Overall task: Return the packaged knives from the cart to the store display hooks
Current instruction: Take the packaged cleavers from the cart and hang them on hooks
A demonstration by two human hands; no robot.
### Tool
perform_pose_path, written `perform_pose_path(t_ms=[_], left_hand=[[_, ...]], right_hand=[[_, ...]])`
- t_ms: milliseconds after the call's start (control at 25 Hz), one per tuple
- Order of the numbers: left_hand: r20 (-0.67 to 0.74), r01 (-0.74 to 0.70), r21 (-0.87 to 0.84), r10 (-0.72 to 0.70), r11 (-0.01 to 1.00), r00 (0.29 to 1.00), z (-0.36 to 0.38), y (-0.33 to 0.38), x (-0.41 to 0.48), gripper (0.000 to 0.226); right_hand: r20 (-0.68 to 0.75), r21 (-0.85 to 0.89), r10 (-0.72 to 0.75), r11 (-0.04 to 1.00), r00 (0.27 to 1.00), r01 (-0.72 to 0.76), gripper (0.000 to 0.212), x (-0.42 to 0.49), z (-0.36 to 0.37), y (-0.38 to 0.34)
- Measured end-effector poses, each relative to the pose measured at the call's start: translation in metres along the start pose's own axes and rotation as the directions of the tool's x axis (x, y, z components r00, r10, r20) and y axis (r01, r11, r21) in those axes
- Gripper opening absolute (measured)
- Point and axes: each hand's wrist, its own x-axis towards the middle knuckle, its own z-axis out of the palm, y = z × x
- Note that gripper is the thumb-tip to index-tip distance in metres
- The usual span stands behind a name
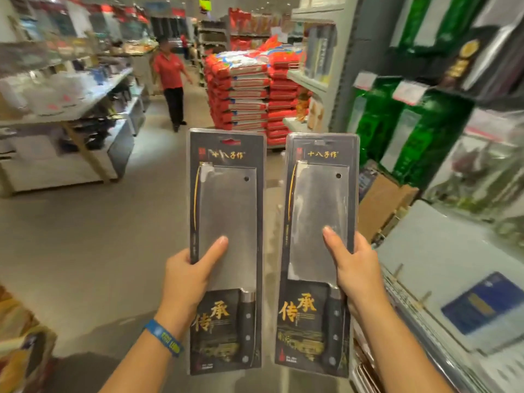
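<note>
Store aisle, grey floor point(85, 236), shelves point(71, 109) at 9 o'clock, someone in a red shirt point(170, 70) around 11. Down at 6 the left hand point(184, 279) has its fingers point(214, 249) clamped on the edge of the first packaged cleaver point(226, 199), held upright. Just beside it is the second packaged cleaver point(317, 199), with the right hand point(358, 276) gripping its edge. Green packs point(397, 131) hang at 2.

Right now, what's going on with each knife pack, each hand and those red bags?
Left black-carded steel cleaver pack: upright, held, not hung.
Right black-carded steel cleaver pack: upright, held, not hung.
Left hand: gripping left pack.
Right hand: gripping right pack.
Red sacks: stacked.
</note>
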Motion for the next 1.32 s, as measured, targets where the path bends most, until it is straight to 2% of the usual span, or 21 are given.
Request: perform_pose_path(t_ms=[120, 160, 200, 240, 360, 440, 600, 680, 760, 880, 920, 960, 1000, 1080, 1200, 1240, 1320], left_hand=[[0.116, 0.003, -0.037, 0.002, 0.999, 0.993, 0.059, -0.003, 0.022, 0.044], [0.155, -0.022, -0.042, 0.029, 0.999, 0.988, 0.078, -0.002, 0.031, 0.024], [0.182, -0.022, -0.071, 0.035, 0.997, 0.983, 0.099, 0.000, 0.044, 0.034], [0.211, -0.043, -0.082, 0.060, 0.996, 0.976, 0.119, 0.004, 0.056, 0.026], [0.320, -0.015, -0.128, 0.056, 0.992, 0.946, 0.186, 0.023, 0.110, 0.033], [0.387, -0.019, -0.133, 0.069, 0.991, 0.919, 0.231, 0.048, 0.140, 0.040], [0.456, -0.177, -0.233, 0.268, 0.956, 0.848, 0.325, 0.109, 0.193, 0.055], [0.514, -0.206, -0.326, 0.356, 0.923, 0.780, 0.370, 0.142, 0.207, 0.049], [0.560, -0.211, -0.412, 0.429, 0.886, 0.708, 0.413, 0.171, 0.212, 0.044], [0.613, -0.227, -0.483, 0.511, 0.846, 0.602, 0.466, 0.210, 0.198, 0.069], [0.609, -0.210, -0.514, 0.526, 0.832, 0.594, 0.480, 0.220, 0.192, 0.067], [0.605, -0.200, -0.544, 0.546, 0.815, 0.579, 0.494, 0.227, 0.186, 0.056], [0.605, -0.197, -0.563, 0.563, 0.802, 0.563, 0.504, 0.236, 0.177, 0.049], [0.616, -0.177, -0.591, 0.582, 0.787, 0.530, 0.525, 0.249, 0.160, 0.067], [0.635, -0.139, -0.594, 0.568, 0.792, 0.524, 0.547, 0.258, 0.136, 0.089], [0.633, -0.140, -0.600, 0.575, 0.787, 0.519, 0.553, 0.259, 0.129, 0.092], [0.641, -0.133, -0.613, 0.588, 0.779, 0.493, 0.564, 0.261, 0.117, 0.082]], right_hand=[[-0.117, -0.018, 0.013, 1.000, 0.993, -0.015, 0.045, 0.015, -0.034, 0.005], [-0.163, -0.037, 0.006, 0.999, 0.987, -0.012, 0.050, 0.022, -0.043, 0.006], [-0.214, -0.060, -0.005, 0.998, 0.977, -0.008, 0.051, 0.031, -0.053, 0.004], [-0.269, -0.080, -0.017, 0.997, 0.963, -0.005, 0.050, 0.042, -0.061, 0.001], [-0.422, -0.093, -0.098, 0.994, 0.901, 0.065, 0.041, 0.084, -0.086, -0.021], [-0.503, -0.102, -0.176, 0.984, 0.846, 0.144, 0.039, 0.114, -0.099, -0.044], [-0.672, -0.231, -0.317, 0.948, 0.670, 0.217, 0.037, 0.169, -0.127, -0.101], [-0.720, -0.312, -0.388, 0.921, 0.575, 0.231, 0.032, 0.185, -0.146, -0.128], [-0.735, -0.390, -0.471, 0.882, 0.488, 0.264, 0.030, 0.193, -0.163, -0.157], [-0.726, -0.506, -0.576, 0.818, 0.377, 0.275, 0.024, 0.194, -0.191, -0.197], [-0.723, -0.534, -0.602, 0.799, 0.341, 0.277, 0.023, 0.191, -0.201, -0.207], [-0.716, -0.561, -0.622, 0.783, 0.317, 0.269, 0.022, 0.189, -0.212, -0.215], [-0.709, -0.588, -0.640, 0.769, 0.298, 0.252, 0.021, 0.184, -0.222, -0.224], [-0.697, -0.625, -0.663, 0.749, 0.275, 0.221, 0.016, 0.176, -0.241, -0.240], [-0.672, -0.677, -0.697, 0.715, 0.251, 0.173, 0.016, 0.168, -0.264, -0.255], [-0.670, -0.683, -0.699, 0.713, 0.250, 0.161, 0.014, 0.167, -0.271, -0.256], [-0.674, -0.684, -0.696, 0.714, 0.246, 0.147, 0.025, 0.164, -0.288, -0.256]])
